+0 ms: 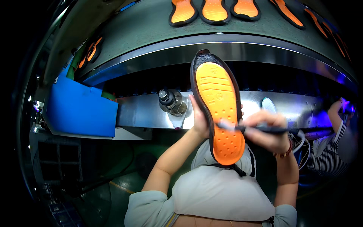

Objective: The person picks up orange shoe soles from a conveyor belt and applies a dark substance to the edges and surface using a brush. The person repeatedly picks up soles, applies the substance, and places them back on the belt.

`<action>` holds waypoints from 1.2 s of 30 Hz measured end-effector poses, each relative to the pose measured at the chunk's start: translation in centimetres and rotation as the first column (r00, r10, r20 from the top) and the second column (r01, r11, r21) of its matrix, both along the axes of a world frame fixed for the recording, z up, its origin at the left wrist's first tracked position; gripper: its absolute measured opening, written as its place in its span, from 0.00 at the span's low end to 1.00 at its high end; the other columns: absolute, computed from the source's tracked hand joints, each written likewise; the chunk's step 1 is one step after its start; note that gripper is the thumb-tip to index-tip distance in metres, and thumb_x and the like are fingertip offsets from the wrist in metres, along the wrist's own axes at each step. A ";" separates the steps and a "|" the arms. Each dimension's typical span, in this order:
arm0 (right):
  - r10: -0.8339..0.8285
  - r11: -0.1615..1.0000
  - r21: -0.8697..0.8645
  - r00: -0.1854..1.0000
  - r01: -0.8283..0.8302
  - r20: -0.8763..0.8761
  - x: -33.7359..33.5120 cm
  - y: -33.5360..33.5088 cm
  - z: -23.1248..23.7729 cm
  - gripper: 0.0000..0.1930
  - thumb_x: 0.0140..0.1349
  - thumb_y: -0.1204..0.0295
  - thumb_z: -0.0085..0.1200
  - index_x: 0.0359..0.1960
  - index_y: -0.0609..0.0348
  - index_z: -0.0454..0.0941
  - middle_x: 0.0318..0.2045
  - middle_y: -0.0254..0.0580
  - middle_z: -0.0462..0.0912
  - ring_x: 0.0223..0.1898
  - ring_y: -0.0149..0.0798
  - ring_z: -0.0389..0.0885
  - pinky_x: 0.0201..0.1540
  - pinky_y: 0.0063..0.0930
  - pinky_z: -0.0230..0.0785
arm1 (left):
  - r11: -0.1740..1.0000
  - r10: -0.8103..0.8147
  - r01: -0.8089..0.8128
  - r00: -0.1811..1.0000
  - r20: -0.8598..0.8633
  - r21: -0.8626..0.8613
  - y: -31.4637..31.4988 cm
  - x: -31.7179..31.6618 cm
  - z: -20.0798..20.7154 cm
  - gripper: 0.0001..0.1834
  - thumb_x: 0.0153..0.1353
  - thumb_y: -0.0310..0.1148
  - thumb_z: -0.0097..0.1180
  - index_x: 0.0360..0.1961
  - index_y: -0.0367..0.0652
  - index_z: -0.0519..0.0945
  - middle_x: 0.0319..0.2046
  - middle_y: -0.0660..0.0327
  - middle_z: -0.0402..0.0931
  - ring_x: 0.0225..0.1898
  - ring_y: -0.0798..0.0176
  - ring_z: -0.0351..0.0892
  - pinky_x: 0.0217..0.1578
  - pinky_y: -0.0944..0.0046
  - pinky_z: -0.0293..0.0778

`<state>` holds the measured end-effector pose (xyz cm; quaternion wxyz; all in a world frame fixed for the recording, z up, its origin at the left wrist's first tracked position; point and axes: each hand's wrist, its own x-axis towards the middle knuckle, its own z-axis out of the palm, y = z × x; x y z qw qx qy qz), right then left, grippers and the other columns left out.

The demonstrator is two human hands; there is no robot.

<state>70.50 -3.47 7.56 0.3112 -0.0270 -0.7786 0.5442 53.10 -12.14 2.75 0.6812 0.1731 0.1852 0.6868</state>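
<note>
An orange shoe sole with a black rim (pixel 217 87) stands tilted up in front of me, its dotted face toward the view. My left hand (pixel 200 119) grips it from behind at its left edge; most of the fingers are hidden by the sole. In my right hand (pixel 266 130) is a dark-handled brush (pixel 272 129), blurred by motion. Its pale bristles (pixel 226 125) lie across the lower middle of the sole, at the left side of the orange face.
Beyond a metal rail (pixel 234 47), a dark green conveyor belt (pixel 151 32) carries several orange-and-black soles (pixel 213 11). A capped container (pixel 173 102) stands on the steel ledge (pixel 141 113), right of a blue panel (pixel 81 106). Another person's arm (pixel 334 115) is at the right.
</note>
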 end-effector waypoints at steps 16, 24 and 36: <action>0.243 0.969 0.045 0.970 -0.244 0.024 -0.3 0.0 0.4 0.09 0.46 0.82 0.58 0.32 0.65 0.77 0.32 0.45 0.80 0.36 0.38 0.78 0.43 0.27 0.69 | 0.942 0.201 -0.182 0.979 -0.038 0.281 2.0 -2.0 0.0 0.54 0.42 0.77 0.24 0.58 0.42 0.54 0.51 0.43 0.62 0.48 0.47 0.68 0.47 0.53 0.68; 0.239 0.970 0.018 0.969 -0.241 0.058 0.8 0.5 -0.6 0.09 0.46 0.80 0.58 0.32 0.62 0.78 0.32 0.44 0.80 0.37 0.37 0.77 0.41 0.26 0.69 | 0.917 0.231 -0.227 0.973 0.028 0.327 2.5 -3.0 0.5 0.54 0.42 0.77 0.27 0.59 0.42 0.54 0.52 0.44 0.61 0.50 0.46 0.66 0.50 0.52 0.65; 0.136 0.855 -0.504 0.991 -0.123 -0.011 1.3 2.2 -3.7 0.08 0.46 0.81 0.58 0.31 0.64 0.79 0.33 0.47 0.80 0.37 0.38 0.77 0.46 0.28 0.67 | 0.936 0.244 -0.216 0.968 -0.067 0.278 2.9 -3.5 2.6 0.52 0.44 0.76 0.26 0.57 0.42 0.58 0.52 0.48 0.64 0.51 0.50 0.68 0.50 0.54 0.67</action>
